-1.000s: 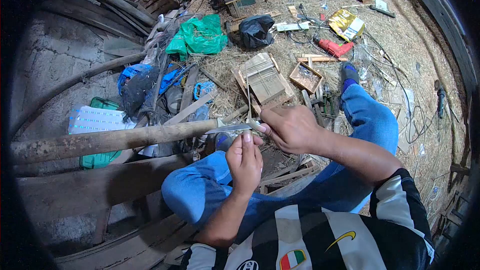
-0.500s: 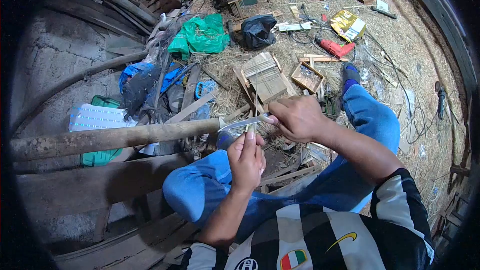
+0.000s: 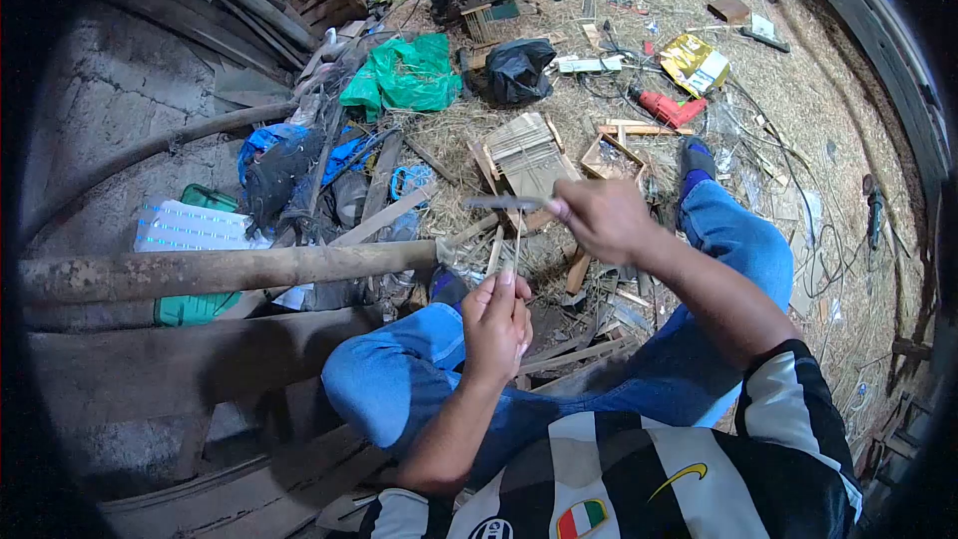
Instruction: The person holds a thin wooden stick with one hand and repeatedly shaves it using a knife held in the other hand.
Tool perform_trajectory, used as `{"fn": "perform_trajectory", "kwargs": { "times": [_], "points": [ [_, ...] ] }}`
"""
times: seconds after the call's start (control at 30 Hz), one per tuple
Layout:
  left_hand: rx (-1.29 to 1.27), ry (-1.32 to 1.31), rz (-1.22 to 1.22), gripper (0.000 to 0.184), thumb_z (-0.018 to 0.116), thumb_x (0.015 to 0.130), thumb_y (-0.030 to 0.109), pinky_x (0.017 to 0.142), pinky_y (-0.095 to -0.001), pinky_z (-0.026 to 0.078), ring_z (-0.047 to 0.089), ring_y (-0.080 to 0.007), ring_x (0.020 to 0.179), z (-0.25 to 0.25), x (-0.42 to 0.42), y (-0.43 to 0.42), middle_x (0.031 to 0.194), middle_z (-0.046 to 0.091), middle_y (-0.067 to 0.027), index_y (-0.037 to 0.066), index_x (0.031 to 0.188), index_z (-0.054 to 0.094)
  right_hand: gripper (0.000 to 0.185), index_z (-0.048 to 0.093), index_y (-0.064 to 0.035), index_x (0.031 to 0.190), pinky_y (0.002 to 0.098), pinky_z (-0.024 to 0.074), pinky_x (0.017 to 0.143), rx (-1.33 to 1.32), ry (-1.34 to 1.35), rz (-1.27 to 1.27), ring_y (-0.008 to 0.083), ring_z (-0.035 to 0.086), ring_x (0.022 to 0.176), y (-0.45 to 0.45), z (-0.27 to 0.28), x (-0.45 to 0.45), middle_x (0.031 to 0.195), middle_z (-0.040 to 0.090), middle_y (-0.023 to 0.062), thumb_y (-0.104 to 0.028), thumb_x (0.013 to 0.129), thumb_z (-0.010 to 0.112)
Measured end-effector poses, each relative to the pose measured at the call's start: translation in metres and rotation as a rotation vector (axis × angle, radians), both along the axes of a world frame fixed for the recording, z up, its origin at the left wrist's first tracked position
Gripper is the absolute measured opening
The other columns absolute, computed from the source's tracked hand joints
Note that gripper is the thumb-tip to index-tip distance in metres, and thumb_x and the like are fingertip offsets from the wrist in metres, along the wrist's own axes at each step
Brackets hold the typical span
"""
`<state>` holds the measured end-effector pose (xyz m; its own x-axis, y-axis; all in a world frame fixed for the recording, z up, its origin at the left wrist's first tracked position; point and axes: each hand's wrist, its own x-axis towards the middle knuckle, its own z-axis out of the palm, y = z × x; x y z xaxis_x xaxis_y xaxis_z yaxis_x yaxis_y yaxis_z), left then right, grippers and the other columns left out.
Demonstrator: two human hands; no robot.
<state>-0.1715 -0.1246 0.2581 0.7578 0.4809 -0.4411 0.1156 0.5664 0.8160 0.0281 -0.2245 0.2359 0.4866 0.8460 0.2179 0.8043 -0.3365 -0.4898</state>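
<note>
My left hand pinches the lower end of a thin pale strip that points up and away from me. Above and to the right, my right hand is closed round the handle of a knife. The knife's blade points left, blurred by motion, near the strip's upper part; whether they touch cannot be told. Left of the strip ends a round wooden pole. Beyond the hands lies a stack of pale wooden slats.
A small wooden box sits behind my right hand. Farther off are a red drill, a black bag, a green bag and a yellow packet. A grinder-like tool lies at the right.
My right hand has lifted up and to the right with the knife, off the pole's end. My left hand still holds the strip and has barely moved.
</note>
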Motion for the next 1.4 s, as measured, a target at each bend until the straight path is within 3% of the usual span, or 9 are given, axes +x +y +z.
{"fn": "perform_trajectory", "kwargs": {
  "times": [0.27, 0.33, 0.57, 0.73, 0.8, 0.87, 1.13, 1.37, 1.4],
  "points": [
    [0.427, 0.071, -0.012, 0.035, 0.046, 0.107, 0.028, 0.033, -0.0222, 0.023, 0.028, -0.0019, 0.037, -0.006, 0.009, -0.005, 0.05, 0.035, 0.0078, 0.006, 0.081, 0.055, 0.028, 0.053, -0.01, 0.09, 0.052, 0.0478, 0.053, 0.006, 0.045, 0.224, 0.0392, 0.064, 0.062, -0.001, 0.015, -0.029, 0.07, 0.065, 0.0145, -0.037, 0.097, 0.049],
    [0.527, 0.091, -0.02, 0.032, 0.048, 0.106, 0.024, 0.043, -0.02, 0.023, 0.033, 0.0012, 0.047, -0.015, 0.007, -0.001, 0.055, 0.039, 0.0092, 0.004, 0.084, 0.06, 0.029, 0.053, -0.0099, 0.09, 0.0512, 0.0482, 0.053, -0.08, 0.007, 0.194, 0.0389, 0.065, 0.062, -0.002, 0.008, -0.021, 0.07, 0.065, 0.0143, -0.038, 0.097, 0.049],
    [0.36, 0.119, -0.032, 0.034, 0.046, 0.106, 0.024, 0.039, -0.0215, 0.023, 0.032, -0.0004, 0.043, -0.012, 0.012, 0.001, 0.053, 0.038, 0.0084, 0.005, 0.081, 0.058, 0.033, 0.056, -0.011, 0.091, 0.0502, 0.05, 0.056, -0.045, -0.04, 0.182, 0.0373, 0.066, 0.066, -0.003, -0.009, 0.002, 0.069, 0.066, 0.0145, -0.042, 0.097, 0.047],
    [0.163, 0.082, -0.062, 0.036, 0.047, 0.106, 0.03, 0.031, -0.0235, 0.025, 0.027, -0.0056, 0.033, -0.009, -0.008, -0.003, 0.048, 0.035, 0.0047, 0.006, 0.079, 0.052, 0.039, 0.061, -0.0131, 0.1, 0.0524, 0.0502, 0.061, -0.271, -0.006, -0.225, 0.0407, 0.065, 0.069, -0.008, -0.014, 0.059, 0.078, 0.068, 0.0165, -0.046, 0.101, 0.04],
    [0.135, 0.09, -0.031, 0.036, 0.047, 0.106, 0.03, 0.031, -0.0236, 0.024, 0.027, -0.0053, 0.034, -0.005, -0.006, 0.003, 0.048, 0.035, 0.0049, 0.006, 0.079, 0.053, 0.043, 0.06, -0.0111, 0.099, 0.0523, 0.0499, 0.064, -0.015, 0.122, -0.316, 0.0414, 0.065, 0.072, -0.006, -0.013, 0.061, 0.075, 0.066, 0.0184, -0.047, 0.102, 0.037],
    [0.1, 0.107, 0.009, 0.036, 0.047, 0.106, 0.03, 0.031, -0.0236, 0.024, 0.027, -0.0051, 0.034, -0.005, -0.007, 0.005, 0.048, 0.034, 0.0051, 0.006, 0.08, 0.053, 0.042, 0.06, -0.0114, 0.098, 0.0525, 0.0496, 0.065, -0.014, 0.168, -0.27, 0.0412, 0.065, 0.073, -0.004, -0.006, 0.039, 0.074, 0.065, 0.0187, -0.047, 0.102, 0.038],
    [0.458, 0.037, -0.001, 0.032, 0.047, 0.106, 0.027, 0.038, -0.0221, 0.019, 0.029, -0.0014, 0.041, -0.031, 0.003, 0.0, 0.053, 0.037, 0.0083, 0.007, 0.082, 0.056, 0.032, 0.055, -0.0085, 0.087, 0.0508, 0.0488, 0.053, -0.01, 0.056, 0.192, 0.0382, 0.064, 0.062, -0.002, 0.013, -0.045, 0.069, 0.063, 0.0138, -0.038, 0.098, 0.049],
    [0.64, 0.057, -0.018, 0.031, 0.047, 0.106, 0.024, 0.041, -0.0221, 0.017, 0.028, 0.0, 0.044, -0.029, 0.009, -0.001, 0.055, 0.036, 0.0098, 0.008, 0.081, 0.055, 0.029, 0.055, -0.0105, 0.087, 0.0506, 0.0489, 0.052, 0.016, -0.042, 0.157, 0.0369, 0.064, 0.06, -0.003, 0.004, -0.024, 0.066, 0.063, 0.0129, -0.038, 0.096, 0.051],
    [0.65, 0.112, -0.036, 0.033, 0.048, 0.105, 0.023, 0.046, -0.0252, 0.025, 0.034, -0.0032, 0.051, -0.026, 0.006, -0.001, 0.058, 0.042, 0.0062, 0.005, 0.08, 0.056, 0.03, 0.055, -0.0109, 0.087, 0.0507, 0.0488, 0.052, -0.013, -0.026, 0.082, 0.0371, 0.065, 0.06, -0.003, 0.001, -0.013, 0.066, 0.064, 0.0134, -0.039, 0.097, 0.05]
  ]
}}
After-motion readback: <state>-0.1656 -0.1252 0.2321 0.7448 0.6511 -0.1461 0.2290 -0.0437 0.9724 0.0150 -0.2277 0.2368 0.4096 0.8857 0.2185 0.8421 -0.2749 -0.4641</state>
